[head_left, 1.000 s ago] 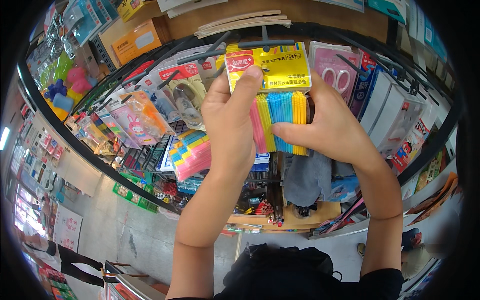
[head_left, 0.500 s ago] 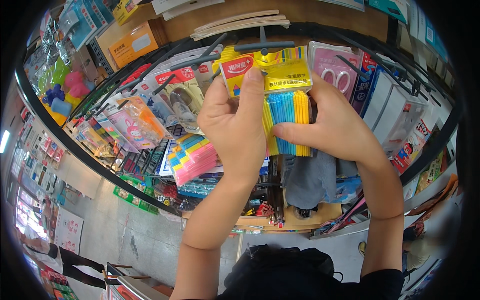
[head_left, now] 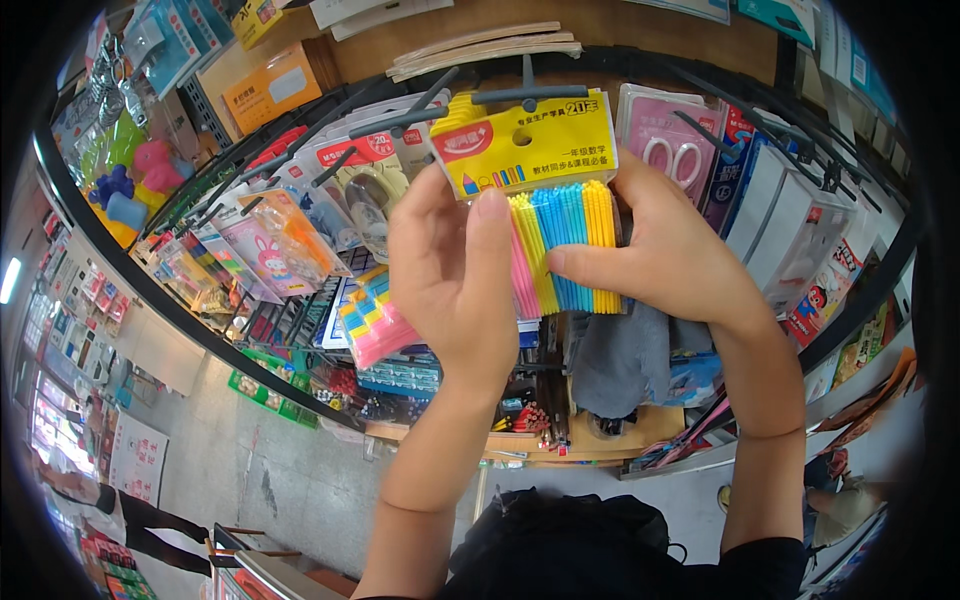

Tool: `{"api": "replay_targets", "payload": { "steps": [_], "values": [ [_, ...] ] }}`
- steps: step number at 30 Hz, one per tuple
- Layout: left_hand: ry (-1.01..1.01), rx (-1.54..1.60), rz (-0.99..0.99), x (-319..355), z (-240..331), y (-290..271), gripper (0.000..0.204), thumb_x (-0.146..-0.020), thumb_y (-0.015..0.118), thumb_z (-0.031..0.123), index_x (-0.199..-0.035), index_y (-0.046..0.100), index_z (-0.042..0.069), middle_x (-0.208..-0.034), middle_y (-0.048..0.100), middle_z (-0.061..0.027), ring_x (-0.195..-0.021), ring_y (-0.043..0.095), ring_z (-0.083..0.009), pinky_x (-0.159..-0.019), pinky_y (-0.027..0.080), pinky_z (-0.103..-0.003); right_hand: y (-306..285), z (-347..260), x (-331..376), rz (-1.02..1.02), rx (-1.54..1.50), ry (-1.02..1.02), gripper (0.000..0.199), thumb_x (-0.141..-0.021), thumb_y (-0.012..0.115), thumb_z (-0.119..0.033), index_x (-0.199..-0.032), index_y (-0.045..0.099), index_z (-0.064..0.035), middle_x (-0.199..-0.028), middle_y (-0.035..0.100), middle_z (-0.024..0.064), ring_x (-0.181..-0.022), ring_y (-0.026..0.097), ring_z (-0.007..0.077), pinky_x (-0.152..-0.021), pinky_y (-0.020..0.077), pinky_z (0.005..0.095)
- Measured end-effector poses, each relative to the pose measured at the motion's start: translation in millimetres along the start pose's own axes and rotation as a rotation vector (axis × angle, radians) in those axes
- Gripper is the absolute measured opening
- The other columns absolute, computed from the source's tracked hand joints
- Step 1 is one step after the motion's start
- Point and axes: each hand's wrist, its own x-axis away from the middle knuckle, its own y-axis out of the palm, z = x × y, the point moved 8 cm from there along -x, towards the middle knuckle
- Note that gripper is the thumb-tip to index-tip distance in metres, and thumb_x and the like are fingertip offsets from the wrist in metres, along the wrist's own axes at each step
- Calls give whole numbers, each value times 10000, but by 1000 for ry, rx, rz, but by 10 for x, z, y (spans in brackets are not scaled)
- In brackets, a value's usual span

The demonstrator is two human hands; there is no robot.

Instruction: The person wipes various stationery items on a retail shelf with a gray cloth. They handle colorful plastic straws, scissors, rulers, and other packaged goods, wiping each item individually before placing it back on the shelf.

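Both my hands hold a clear pack of counting sticks (head_left: pixel 570 250), banded in pink, yellow and blue under a yellow header card (head_left: pixel 540 145) with a punched hole. My left hand (head_left: pixel 450 270) is closed at the pack's left side, thumb over the front just under the card, its fingers partly hidden behind. My right hand (head_left: pixel 660 250) grips the right side, with its thumb across the sticks. The pack is upright in front of a black display hook (head_left: pixel 530 92). Below my left hand, a second pack of coloured sticks (head_left: pixel 375 325) shows in part.
Hanging packs surround my hands: pink-handled scissors (head_left: pixel 665 155) at the right, a rabbit-printed pack (head_left: pixel 265 255) at the left. Black hooks stick out toward me. A grey cloth (head_left: pixel 625 365) hangs below the pack. Another person (head_left: pixel 145 530) stands at the lower left.
My left thumb has slid down off the header card, uncovering its hole and print. The left hand has shifted slightly left and down, and the pink sticks now show.
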Motion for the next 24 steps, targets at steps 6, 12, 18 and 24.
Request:
{"api": "replay_targets", "payload": {
  "steps": [6,12,18,24],
  "values": [
    [163,-19,-66,17,111,19,277,-876,684,20,-1128,568,8,-1017,569,-72,-979,549,-167,-849,460,-277,-30,-58,38,32,-29,-15,594,-739,743,-173,-1235,503,46,-1077,642,148,-979,630,190,-875,492,309],
    [575,-590,-192,2,402,258,254,-779,752,34,-1030,712,35,-826,571,-84,-769,545,-223,-685,427,-318,-39,45,-29,7,79,-12,620,-733,754,-195,-1243,498,47,-1077,642,152,-976,630,195,-868,491,312],
    [678,-590,-193,-154,402,335,213,-762,754,12,-969,711,39,-711,596,-78,-540,570,-189,-484,448,-288,-52,79,-56,22,107,-32,623,-726,773,-238,-1207,508,57,-1064,650,176,-966,644,221,-850,500,324],
    [656,-714,-265,-210,281,358,273,-773,742,-30,-1042,704,-2,-802,649,-63,-558,492,-82,-472,360,-212,-69,164,-153,38,122,-55,613,-734,786,-278,-1170,519,59,-1031,659,188,-926,658,243,-825,510,334]
  ]
}}
